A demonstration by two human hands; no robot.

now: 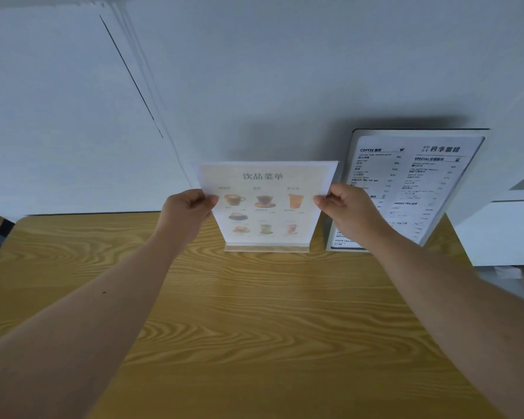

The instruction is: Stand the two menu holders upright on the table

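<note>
Here, head view: the drinks menu holder, a clear flat sheet in a pale wooden base, stands upright near the far edge of the table. Left hand pinches its left edge; right hand pinches its right edge, fingers curled. Just to the right, the black-and-white menu holder stands upright, framed in white, partly behind the right hand. Tabletop is wood-grain, smooth. Plain white wall behind.

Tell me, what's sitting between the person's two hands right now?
The drinks menu holder, standing upright on its wooden base on the table. The left hand and right hand pinch its side edges, seen in the head view.
</note>
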